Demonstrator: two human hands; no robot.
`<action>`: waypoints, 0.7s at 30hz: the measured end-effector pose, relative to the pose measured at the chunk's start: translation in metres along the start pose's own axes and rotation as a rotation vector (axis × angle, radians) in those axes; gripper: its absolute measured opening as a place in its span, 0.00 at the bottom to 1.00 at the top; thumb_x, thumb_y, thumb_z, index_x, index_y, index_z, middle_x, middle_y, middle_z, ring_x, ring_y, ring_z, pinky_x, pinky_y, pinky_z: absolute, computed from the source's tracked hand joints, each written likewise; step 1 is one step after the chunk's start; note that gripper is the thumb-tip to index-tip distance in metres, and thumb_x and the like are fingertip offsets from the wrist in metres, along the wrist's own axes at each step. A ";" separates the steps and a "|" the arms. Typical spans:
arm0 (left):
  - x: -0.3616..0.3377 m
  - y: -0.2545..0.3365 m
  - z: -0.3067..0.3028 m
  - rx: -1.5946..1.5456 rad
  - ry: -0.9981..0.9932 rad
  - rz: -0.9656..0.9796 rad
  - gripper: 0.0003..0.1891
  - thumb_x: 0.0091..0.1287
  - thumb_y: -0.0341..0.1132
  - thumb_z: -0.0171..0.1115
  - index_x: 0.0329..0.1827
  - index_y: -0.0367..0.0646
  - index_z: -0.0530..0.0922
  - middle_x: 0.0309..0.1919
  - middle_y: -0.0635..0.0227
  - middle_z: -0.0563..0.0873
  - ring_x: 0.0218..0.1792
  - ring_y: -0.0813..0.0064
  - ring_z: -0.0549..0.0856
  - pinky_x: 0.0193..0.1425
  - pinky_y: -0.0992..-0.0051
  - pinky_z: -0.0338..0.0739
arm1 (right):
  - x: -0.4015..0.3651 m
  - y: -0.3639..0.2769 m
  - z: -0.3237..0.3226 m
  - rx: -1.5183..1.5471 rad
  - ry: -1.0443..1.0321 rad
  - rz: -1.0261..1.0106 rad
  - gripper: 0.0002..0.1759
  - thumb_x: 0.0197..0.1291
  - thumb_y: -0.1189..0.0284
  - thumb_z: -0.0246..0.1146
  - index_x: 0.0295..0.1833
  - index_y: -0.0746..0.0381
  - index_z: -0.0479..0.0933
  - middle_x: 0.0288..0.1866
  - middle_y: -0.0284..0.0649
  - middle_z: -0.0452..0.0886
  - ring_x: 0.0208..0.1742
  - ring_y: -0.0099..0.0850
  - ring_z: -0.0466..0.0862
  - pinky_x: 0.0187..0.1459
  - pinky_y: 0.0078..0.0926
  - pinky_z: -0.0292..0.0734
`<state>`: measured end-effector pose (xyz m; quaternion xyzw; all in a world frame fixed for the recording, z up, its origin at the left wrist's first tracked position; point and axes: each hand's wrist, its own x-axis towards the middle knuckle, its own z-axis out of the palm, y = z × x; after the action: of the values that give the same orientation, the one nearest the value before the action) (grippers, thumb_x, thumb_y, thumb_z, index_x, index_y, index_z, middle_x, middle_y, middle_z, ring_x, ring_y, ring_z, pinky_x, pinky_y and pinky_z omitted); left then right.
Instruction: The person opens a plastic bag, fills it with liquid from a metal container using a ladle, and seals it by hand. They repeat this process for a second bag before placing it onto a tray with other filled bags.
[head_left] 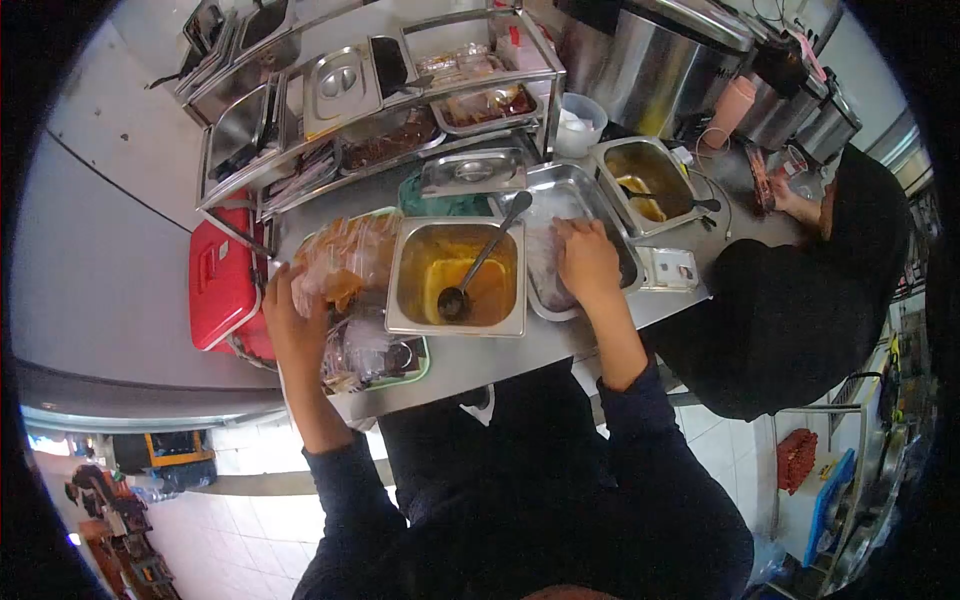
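At the left, my left hand [293, 308] has its thumb and fingers around the edge of a clear plastic bag [316, 282], beside a pile of bags filled with orange sauce [355, 255]. My right hand [588, 258] reaches into a long metal tray [578, 182], its spread fingers lying on thin clear plastic bags [540, 245]. Between both hands stands a square metal container [516, 300] of yellow-brown sauce. A dark ladle [480, 258] leans in it, bowl down in the sauce and handle toward the upper right.
A tray [425, 365] of small packets lies below the sauce bags. The red cooler box [222, 275] stands left. A metal rack [300, 150] with food pans rises behind. To the right are a second sauce container [690, 205], a phone [672, 270] and another person [790, 300].
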<state>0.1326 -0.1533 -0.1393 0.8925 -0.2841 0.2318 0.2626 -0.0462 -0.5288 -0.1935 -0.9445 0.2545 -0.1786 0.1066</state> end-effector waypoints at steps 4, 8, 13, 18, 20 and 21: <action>-0.013 0.065 -0.025 -0.335 -0.004 -0.024 0.15 0.63 0.27 0.69 0.53 0.39 0.81 0.60 0.54 0.82 0.62 0.53 0.81 0.69 0.61 0.71 | -0.002 -0.007 -0.016 0.131 -0.017 0.045 0.20 0.58 0.75 0.68 0.58 0.59 0.83 0.58 0.43 0.85 0.59 0.44 0.82 0.54 0.42 0.81; -0.040 0.104 -0.025 -0.720 -0.114 -0.024 0.12 0.63 0.24 0.67 0.49 0.40 0.83 0.58 0.57 0.84 0.62 0.61 0.81 0.67 0.65 0.73 | -0.005 0.009 -0.028 0.460 -0.145 0.176 0.13 0.59 0.73 0.70 0.50 0.62 0.86 0.58 0.45 0.85 0.50 0.36 0.86 0.45 0.33 0.82; -0.062 0.145 -0.025 -1.018 -0.340 -0.146 0.12 0.63 0.23 0.67 0.49 0.41 0.83 0.56 0.57 0.85 0.60 0.64 0.83 0.65 0.66 0.76 | -0.047 -0.001 -0.060 1.177 0.203 0.305 0.08 0.63 0.73 0.71 0.45 0.64 0.87 0.52 0.38 0.86 0.41 0.25 0.84 0.39 0.26 0.80; -0.062 0.172 -0.030 -1.240 -0.436 -0.254 0.11 0.68 0.22 0.66 0.52 0.33 0.82 0.50 0.58 0.89 0.55 0.69 0.87 0.65 0.68 0.78 | -0.086 -0.069 -0.100 1.528 -0.051 0.037 0.10 0.58 0.79 0.74 0.45 0.66 0.84 0.43 0.36 0.84 0.40 0.23 0.83 0.39 0.22 0.78; -0.063 0.176 -0.031 -1.205 -0.408 -0.223 0.11 0.68 0.22 0.67 0.52 0.33 0.82 0.50 0.59 0.89 0.54 0.69 0.87 0.65 0.69 0.78 | -0.093 -0.092 -0.096 1.335 0.002 -0.120 0.13 0.56 0.82 0.75 0.47 0.63 0.86 0.41 0.36 0.85 0.38 0.19 0.81 0.37 0.18 0.76; -0.063 0.176 -0.031 -1.188 -0.388 -0.200 0.11 0.68 0.22 0.67 0.52 0.32 0.82 0.49 0.59 0.89 0.54 0.70 0.87 0.64 0.69 0.78 | -0.092 -0.099 -0.093 1.265 0.100 -0.226 0.11 0.56 0.82 0.75 0.45 0.63 0.85 0.39 0.38 0.85 0.34 0.21 0.81 0.36 0.19 0.76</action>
<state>-0.0326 -0.2339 -0.0923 0.6425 -0.3219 -0.1572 0.6774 -0.1131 -0.4071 -0.1053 -0.7107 0.0036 -0.3480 0.6114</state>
